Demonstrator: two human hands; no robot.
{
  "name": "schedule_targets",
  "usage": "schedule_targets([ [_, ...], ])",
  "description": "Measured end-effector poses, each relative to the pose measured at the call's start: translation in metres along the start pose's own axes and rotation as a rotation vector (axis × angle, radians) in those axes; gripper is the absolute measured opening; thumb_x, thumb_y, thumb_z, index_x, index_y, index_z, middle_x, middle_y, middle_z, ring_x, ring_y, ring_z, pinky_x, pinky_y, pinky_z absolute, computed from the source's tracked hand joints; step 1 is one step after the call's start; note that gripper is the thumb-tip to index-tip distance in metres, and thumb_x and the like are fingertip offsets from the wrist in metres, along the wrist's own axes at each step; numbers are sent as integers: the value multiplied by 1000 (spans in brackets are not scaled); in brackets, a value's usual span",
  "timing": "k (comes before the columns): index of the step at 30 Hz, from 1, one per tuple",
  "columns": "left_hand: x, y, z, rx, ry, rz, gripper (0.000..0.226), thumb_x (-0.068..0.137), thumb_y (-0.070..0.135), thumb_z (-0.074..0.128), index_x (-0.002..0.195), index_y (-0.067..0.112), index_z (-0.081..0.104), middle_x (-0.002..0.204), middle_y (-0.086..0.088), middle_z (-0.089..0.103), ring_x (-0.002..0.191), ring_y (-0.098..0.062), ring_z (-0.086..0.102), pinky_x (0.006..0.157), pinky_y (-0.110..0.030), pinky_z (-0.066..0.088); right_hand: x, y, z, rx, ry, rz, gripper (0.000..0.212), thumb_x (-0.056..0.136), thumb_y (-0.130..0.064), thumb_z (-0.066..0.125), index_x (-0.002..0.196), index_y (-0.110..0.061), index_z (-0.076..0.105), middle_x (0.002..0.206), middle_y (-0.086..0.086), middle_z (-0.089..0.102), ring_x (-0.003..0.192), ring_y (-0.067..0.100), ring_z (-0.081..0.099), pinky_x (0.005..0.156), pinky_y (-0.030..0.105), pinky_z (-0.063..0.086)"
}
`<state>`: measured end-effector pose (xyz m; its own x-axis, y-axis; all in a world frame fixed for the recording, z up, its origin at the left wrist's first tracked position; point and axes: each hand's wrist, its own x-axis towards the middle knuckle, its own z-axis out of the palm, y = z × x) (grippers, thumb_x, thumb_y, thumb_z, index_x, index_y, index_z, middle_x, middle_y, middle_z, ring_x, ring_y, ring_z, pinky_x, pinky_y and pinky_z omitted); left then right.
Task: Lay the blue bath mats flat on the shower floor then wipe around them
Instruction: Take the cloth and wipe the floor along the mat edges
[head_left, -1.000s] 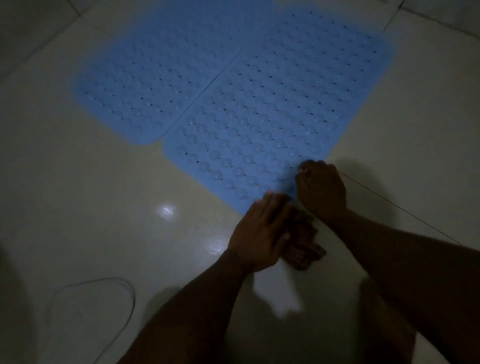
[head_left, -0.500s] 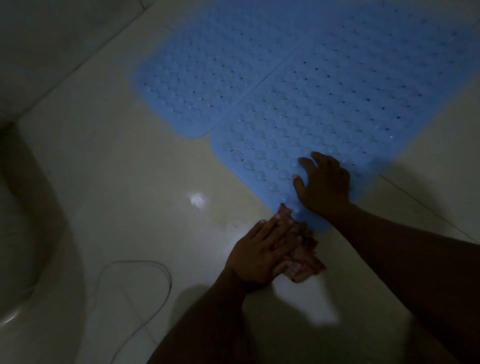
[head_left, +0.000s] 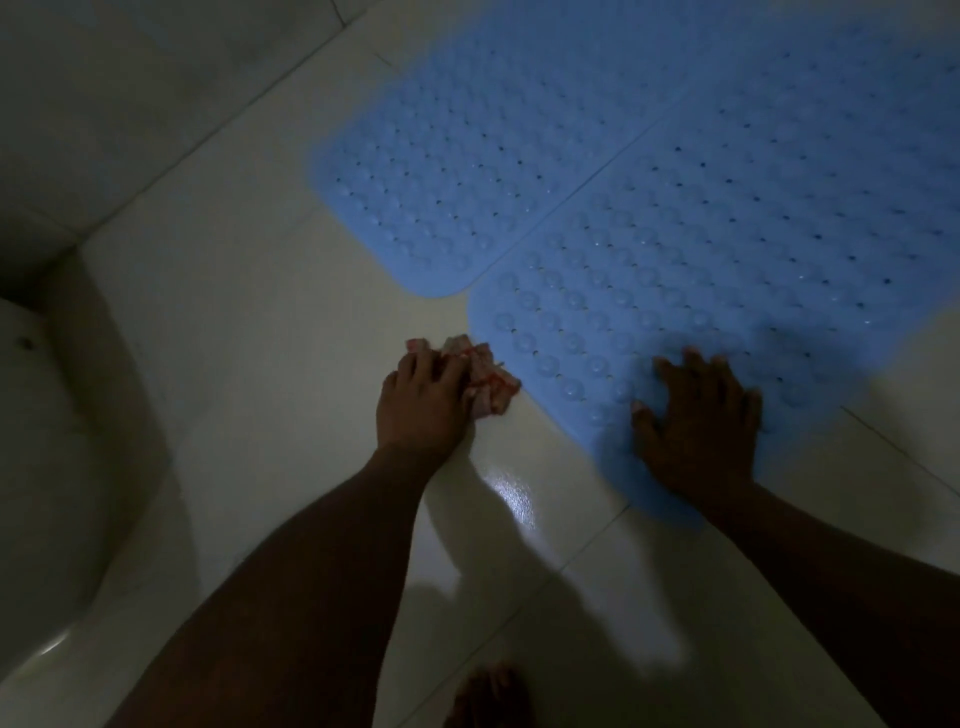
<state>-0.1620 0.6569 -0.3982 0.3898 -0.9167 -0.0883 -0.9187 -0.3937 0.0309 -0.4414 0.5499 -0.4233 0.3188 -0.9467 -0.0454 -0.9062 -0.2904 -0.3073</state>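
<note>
Two blue bath mats with raised bumps lie flat side by side on the pale tiled floor: the far mat (head_left: 467, 171) at upper centre, the near mat (head_left: 727, 260) to its right. My right hand (head_left: 698, 421) rests flat with spread fingers on the near mat's front corner. My left hand (head_left: 423, 400) presses a crumpled pink and white cloth (head_left: 485, 376) against the floor just left of that mat's edge, fingers laid over it.
A white toilet base (head_left: 62, 467) stands at the left. A grey wall (head_left: 130, 104) rises at the upper left. Bare glossy floor tile (head_left: 249, 312) lies between toilet and mats. My bare foot (head_left: 488, 696) shows at the bottom edge.
My left hand has slid the cloth to the left along the near mat's edge, away from my right hand. The right hand stays flat on the mat corner. The view has shifted left.
</note>
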Motion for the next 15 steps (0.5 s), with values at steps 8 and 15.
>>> schedule_targets([
  [8,26,16,-56,-300,-177,-270,33,99,48,49,103,15,54,108,-13,66,103,-36,62,79,-39,43,24,-13,-37,-84,-278,116,54,77,-46,66,126,-26,53,139,6,43,130,37,37,104,54,36],
  [15,69,31,-180,-1134,-433,-342,12,97,18,68,100,10,59,106,-26,73,90,-38,74,73,-48,62,84,-107,-118,793,-503,197,40,85,-22,67,124,-27,59,120,8,63,100,20,62,74,29,48],
])
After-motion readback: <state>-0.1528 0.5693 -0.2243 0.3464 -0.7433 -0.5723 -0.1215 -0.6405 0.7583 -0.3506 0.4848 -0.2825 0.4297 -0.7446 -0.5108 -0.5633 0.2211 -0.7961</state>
